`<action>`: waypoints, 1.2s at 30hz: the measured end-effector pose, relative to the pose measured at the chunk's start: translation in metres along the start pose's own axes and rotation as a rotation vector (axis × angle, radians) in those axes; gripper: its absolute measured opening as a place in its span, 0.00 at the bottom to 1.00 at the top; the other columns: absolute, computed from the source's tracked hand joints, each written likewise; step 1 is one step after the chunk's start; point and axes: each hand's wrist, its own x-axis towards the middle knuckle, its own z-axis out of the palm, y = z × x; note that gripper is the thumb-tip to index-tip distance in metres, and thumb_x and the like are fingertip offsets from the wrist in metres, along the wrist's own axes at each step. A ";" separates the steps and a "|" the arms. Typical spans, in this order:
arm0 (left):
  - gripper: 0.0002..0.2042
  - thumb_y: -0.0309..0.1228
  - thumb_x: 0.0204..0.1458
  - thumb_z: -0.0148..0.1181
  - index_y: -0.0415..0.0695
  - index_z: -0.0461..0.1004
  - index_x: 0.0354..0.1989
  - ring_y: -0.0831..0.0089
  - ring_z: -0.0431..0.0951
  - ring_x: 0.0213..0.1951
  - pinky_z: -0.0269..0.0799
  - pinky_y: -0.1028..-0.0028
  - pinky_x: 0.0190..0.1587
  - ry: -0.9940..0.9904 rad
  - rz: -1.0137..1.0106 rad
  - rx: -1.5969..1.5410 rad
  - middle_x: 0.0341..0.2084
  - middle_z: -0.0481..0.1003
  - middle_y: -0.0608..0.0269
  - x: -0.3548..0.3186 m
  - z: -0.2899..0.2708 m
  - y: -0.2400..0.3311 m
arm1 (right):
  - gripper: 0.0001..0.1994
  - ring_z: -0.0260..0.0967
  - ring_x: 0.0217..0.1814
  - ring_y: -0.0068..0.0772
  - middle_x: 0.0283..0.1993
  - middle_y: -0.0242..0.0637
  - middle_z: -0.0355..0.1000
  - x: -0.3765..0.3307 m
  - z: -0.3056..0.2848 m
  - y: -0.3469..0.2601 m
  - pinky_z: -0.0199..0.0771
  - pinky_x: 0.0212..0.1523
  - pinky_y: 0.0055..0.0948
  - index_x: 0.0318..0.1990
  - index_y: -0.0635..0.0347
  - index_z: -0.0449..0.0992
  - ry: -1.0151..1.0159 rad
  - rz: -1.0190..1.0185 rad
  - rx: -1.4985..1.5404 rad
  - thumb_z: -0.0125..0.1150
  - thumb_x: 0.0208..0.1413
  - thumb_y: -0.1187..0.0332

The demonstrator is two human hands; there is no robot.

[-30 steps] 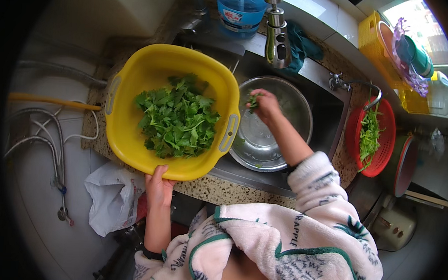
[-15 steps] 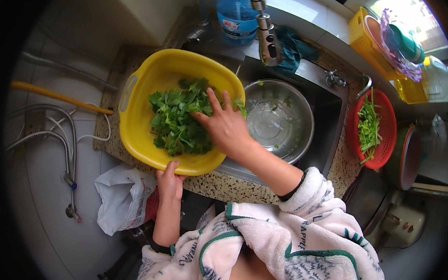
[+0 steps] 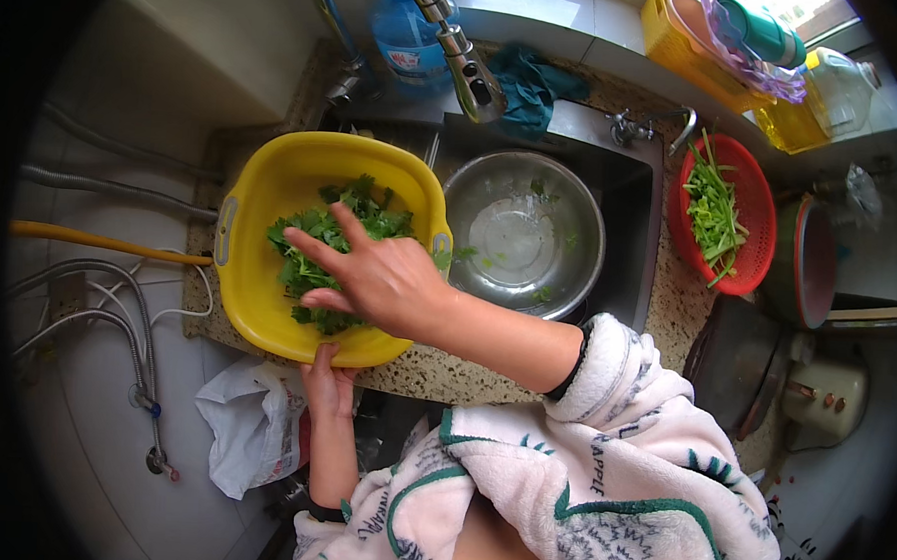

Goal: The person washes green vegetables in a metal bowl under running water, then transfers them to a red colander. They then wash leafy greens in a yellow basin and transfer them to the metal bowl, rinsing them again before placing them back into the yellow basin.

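A yellow plastic basin (image 3: 243, 296) with grey handle grips holds a heap of green leaves (image 3: 293, 228) that look like celery leaves. At its near side, my left hand (image 3: 331, 387) grips the rim, thumb on top and fingers underneath. My right hand (image 3: 388, 282) is over the leaves, fingers spread and nothing visible in it; it hides part of the heap. Just right of the basin, a round metal bowl (image 3: 515, 238) stands in the sink (image 3: 624, 213). It has scraps of leaf and a shine of water inside.
A red colander (image 3: 760, 259) of green stalks stands right of the sink, beside a pot (image 3: 807, 266). The pull-out tap (image 3: 474, 81) hangs over the far side, near a blue water bottle (image 3: 409, 43) and a teal cloth (image 3: 527, 88). A white plastic bag (image 3: 247, 426) hangs below the counter.
My right hand has moved left across the leaves and hides more of them. The basin has come slightly toward me, my left hand still on its rim. The whole view has shifted a little.
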 end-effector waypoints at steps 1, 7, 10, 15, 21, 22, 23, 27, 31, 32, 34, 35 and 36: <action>0.19 0.21 0.48 0.49 0.40 0.61 0.52 0.65 0.76 0.37 0.80 0.68 0.33 -0.005 -0.002 0.001 0.41 0.69 0.57 0.000 -0.001 0.000 | 0.30 0.73 0.26 0.47 0.58 0.62 0.58 0.003 0.001 0.001 0.73 0.24 0.36 0.63 0.43 0.56 0.074 -0.046 0.178 0.45 0.56 0.43; 0.16 0.21 0.48 0.50 0.39 0.63 0.48 0.66 0.76 0.36 0.80 0.68 0.32 -0.012 0.012 0.000 0.38 0.69 0.58 0.001 -0.002 -0.002 | 0.27 0.72 0.19 0.36 0.47 0.53 0.70 0.016 0.013 0.023 0.69 0.16 0.25 0.60 0.66 0.53 -0.117 0.260 1.544 0.35 0.61 0.53; 0.14 0.21 0.48 0.50 0.39 0.64 0.45 0.66 0.76 0.35 0.79 0.68 0.31 -0.004 0.001 -0.008 0.35 0.69 0.59 -0.002 -0.005 -0.002 | 0.17 0.72 0.20 0.33 0.33 0.42 0.74 0.016 0.020 0.038 0.66 0.14 0.25 0.52 0.66 0.58 0.136 0.335 0.916 0.38 0.59 0.65; 0.12 0.21 0.48 0.51 0.39 0.65 0.43 0.66 0.76 0.33 0.79 0.69 0.30 0.002 -0.010 -0.019 0.34 0.70 0.60 -0.002 -0.007 -0.002 | 0.17 0.73 0.25 0.31 0.43 0.45 0.70 0.002 0.028 0.057 0.73 0.24 0.28 0.50 0.63 0.61 -0.063 0.470 0.881 0.46 0.51 0.81; 0.15 0.22 0.47 0.53 0.42 0.64 0.45 0.68 0.77 0.33 0.80 0.71 0.28 -0.025 0.026 -0.006 0.33 0.70 0.62 -0.003 -0.004 -0.006 | 0.23 0.69 0.43 0.50 0.45 0.47 0.68 -0.009 0.028 0.068 0.71 0.39 0.42 0.52 0.59 0.63 0.122 0.264 -0.014 0.51 0.44 0.78; 0.16 0.22 0.47 0.52 0.41 0.63 0.46 0.67 0.77 0.35 0.80 0.70 0.28 -0.024 0.027 0.008 0.35 0.70 0.61 -0.003 -0.004 -0.006 | 0.24 0.69 0.43 0.50 0.45 0.47 0.68 -0.009 0.025 0.066 0.71 0.39 0.43 0.53 0.60 0.63 0.096 0.248 -0.034 0.51 0.43 0.78; 0.16 0.22 0.47 0.52 0.41 0.63 0.47 0.67 0.77 0.35 0.80 0.69 0.29 -0.045 0.033 -0.010 0.35 0.70 0.60 -0.003 -0.003 -0.006 | 0.24 0.69 0.44 0.49 0.45 0.47 0.68 -0.009 0.019 0.062 0.71 0.39 0.43 0.53 0.60 0.62 0.131 0.194 -0.066 0.51 0.43 0.77; 0.17 0.21 0.48 0.50 0.39 0.62 0.48 0.66 0.77 0.36 0.81 0.67 0.32 -0.073 0.026 -0.022 0.37 0.69 0.58 -0.004 -0.004 -0.007 | 0.29 0.69 0.42 0.49 0.48 0.48 0.67 -0.009 -0.015 0.034 0.71 0.38 0.42 0.59 0.64 0.56 -0.004 0.153 -0.072 0.49 0.44 0.78; 0.16 0.22 0.49 0.49 0.38 0.61 0.49 0.66 0.77 0.37 0.80 0.68 0.32 -0.065 0.020 -0.023 0.38 0.69 0.58 -0.004 -0.006 -0.008 | 0.27 0.68 0.46 0.50 0.48 0.46 0.68 -0.008 -0.042 0.010 0.71 0.41 0.38 0.59 0.60 0.57 0.248 -0.182 0.044 0.46 0.46 0.80; 0.16 0.22 0.49 0.49 0.38 0.61 0.49 0.65 0.77 0.37 0.80 0.68 0.32 -0.058 0.025 -0.030 0.38 0.69 0.58 -0.003 -0.006 -0.009 | 0.27 0.68 0.47 0.50 0.48 0.45 0.68 -0.006 -0.042 0.007 0.71 0.43 0.37 0.57 0.58 0.59 0.338 -0.272 0.069 0.46 0.45 0.83; 0.16 0.23 0.50 0.49 0.38 0.61 0.49 0.65 0.77 0.37 0.80 0.68 0.32 -0.051 0.023 -0.035 0.38 0.69 0.57 -0.003 -0.007 -0.010 | 0.26 0.68 0.47 0.50 0.49 0.45 0.67 0.008 -0.033 0.007 0.70 0.44 0.36 0.54 0.60 0.62 0.397 -0.357 0.257 0.47 0.43 0.84; 0.16 0.23 0.50 0.49 0.38 0.61 0.49 0.65 0.77 0.37 0.80 0.68 0.32 -0.050 0.011 -0.031 0.38 0.69 0.57 -0.003 -0.007 -0.010 | 0.26 0.68 0.48 0.50 0.49 0.45 0.67 0.014 -0.025 0.008 0.70 0.45 0.36 0.53 0.61 0.63 0.433 -0.388 0.336 0.47 0.42 0.85; 0.16 0.23 0.50 0.49 0.38 0.61 0.49 0.65 0.77 0.37 0.80 0.68 0.32 -0.054 0.003 -0.026 0.38 0.69 0.57 -0.003 -0.007 -0.009 | 0.27 0.67 0.49 0.50 0.52 0.47 0.65 0.020 -0.013 0.006 0.69 0.48 0.34 0.52 0.62 0.65 0.223 -0.153 0.322 0.47 0.39 0.88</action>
